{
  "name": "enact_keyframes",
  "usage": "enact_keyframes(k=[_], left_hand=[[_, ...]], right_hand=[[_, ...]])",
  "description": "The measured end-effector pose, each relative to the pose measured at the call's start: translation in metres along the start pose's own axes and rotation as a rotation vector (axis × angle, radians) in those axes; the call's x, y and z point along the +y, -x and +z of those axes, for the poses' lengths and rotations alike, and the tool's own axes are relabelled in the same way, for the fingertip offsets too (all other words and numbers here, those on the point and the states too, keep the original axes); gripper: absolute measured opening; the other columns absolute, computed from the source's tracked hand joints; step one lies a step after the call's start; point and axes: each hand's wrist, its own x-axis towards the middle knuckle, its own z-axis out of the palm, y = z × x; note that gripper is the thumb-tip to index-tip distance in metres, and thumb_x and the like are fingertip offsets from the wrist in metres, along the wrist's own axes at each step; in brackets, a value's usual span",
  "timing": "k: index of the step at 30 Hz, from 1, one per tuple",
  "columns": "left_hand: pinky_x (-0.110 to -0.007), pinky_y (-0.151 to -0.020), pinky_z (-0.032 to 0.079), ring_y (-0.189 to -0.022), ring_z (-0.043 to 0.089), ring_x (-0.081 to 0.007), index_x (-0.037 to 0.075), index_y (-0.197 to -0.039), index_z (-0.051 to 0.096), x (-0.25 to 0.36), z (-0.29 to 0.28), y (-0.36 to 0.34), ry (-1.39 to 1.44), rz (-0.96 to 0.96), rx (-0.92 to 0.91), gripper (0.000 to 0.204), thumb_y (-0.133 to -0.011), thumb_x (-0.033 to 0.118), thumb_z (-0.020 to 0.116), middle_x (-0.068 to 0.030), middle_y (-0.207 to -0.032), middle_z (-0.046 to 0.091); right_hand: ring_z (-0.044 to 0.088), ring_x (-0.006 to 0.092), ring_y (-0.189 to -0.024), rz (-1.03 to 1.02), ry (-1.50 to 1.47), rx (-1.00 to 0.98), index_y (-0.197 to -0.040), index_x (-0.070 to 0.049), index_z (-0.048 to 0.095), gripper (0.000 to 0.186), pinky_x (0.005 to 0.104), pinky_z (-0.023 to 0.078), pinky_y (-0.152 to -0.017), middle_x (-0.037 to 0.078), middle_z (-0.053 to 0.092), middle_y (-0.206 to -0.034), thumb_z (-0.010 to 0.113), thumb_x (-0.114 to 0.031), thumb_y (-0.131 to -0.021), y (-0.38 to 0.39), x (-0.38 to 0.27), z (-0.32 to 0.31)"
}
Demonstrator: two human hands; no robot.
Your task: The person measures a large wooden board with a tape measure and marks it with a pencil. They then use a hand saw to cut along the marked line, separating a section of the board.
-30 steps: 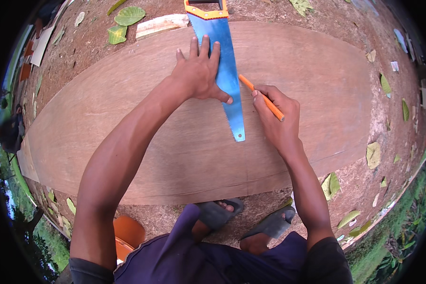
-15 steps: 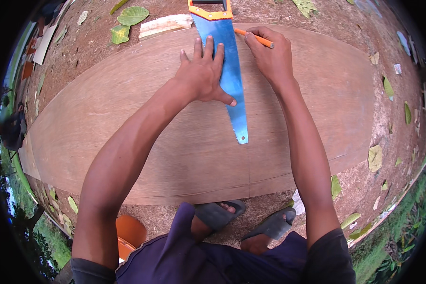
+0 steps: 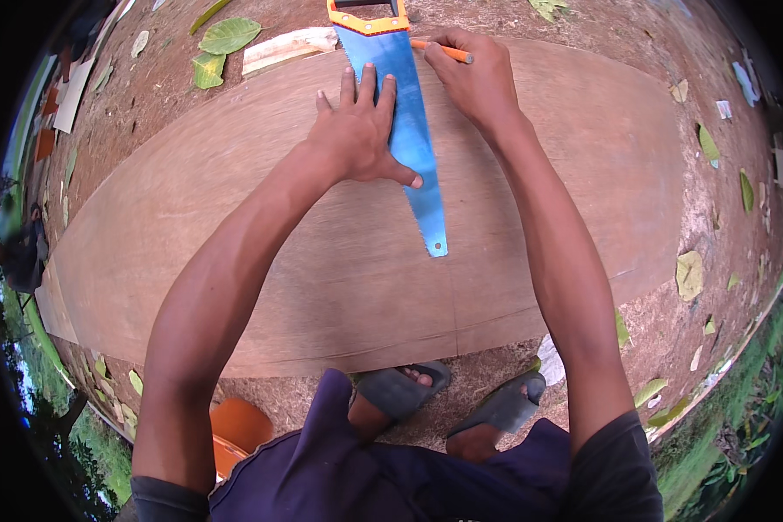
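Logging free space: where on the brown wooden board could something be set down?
The board has bare patches right of the right forearm, left of the left forearm, and between them below the blue-bladed, yellow-handled handsaw. Crowded: upper middle, where the left hand spreads across the saw and the right hand grips an orange pencil.

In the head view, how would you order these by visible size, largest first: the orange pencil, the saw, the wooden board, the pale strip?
1. Wooden board
2. Saw
3. Pale strip
4. Orange pencil, partly covered by the right hand
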Motion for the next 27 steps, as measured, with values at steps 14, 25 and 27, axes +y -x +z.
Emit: enact_keyframes(k=[14, 25, 27], left_hand=[[-0.074, -0.119, 0.027, -0.158, 0.012, -0.0535, -0.006, -0.164, 0.014, 0.001, -0.001, 0.001, -0.017, -0.020, -0.019, 0.157, -0.057, 0.086, 0.082, -0.0354, -0.169, 0.012], [-0.074, -0.119, 0.027, -0.157, 0.012, -0.0539, -0.007, -0.164, 0.015, 0.002, -0.002, 0.002, -0.014, -0.012, -0.009, 0.156, -0.057, 0.085, 0.083, -0.0371, -0.168, 0.014], [-0.074, -0.119, 0.027, -0.157, 0.012, -0.0540, -0.007, -0.164, 0.015, 0.003, -0.003, 0.002, -0.016, -0.012, -0.011, 0.157, -0.056, 0.085, 0.083, -0.0371, -0.168, 0.014]], right_hand=[[0.066, 0.0190, -0.065, 0.269, -0.105, -0.237, -0.103, 0.004, 0.075, 0.023, 0.0334, 0.049, -0.061, 0.013, 0.069, -0.072, 0.068, -0.018, -0.099, 0.131, -0.051, -0.066], [0.072, 0.0296, -0.068, 0.288, -0.079, -0.296, -0.103, 0.004, 0.073, 0.019, 0.0382, 0.053, -0.063, 0.019, 0.071, -0.080, 0.067, -0.014, -0.098, 0.174, -0.063, -0.085], [0.072, 0.0305, -0.070, 0.284, -0.088, -0.300, -0.104, 0.004, 0.073, 0.018, 0.0389, 0.054, -0.064, 0.020, 0.071, -0.081, 0.067, -0.013, -0.097, 0.181, -0.063, -0.086]])
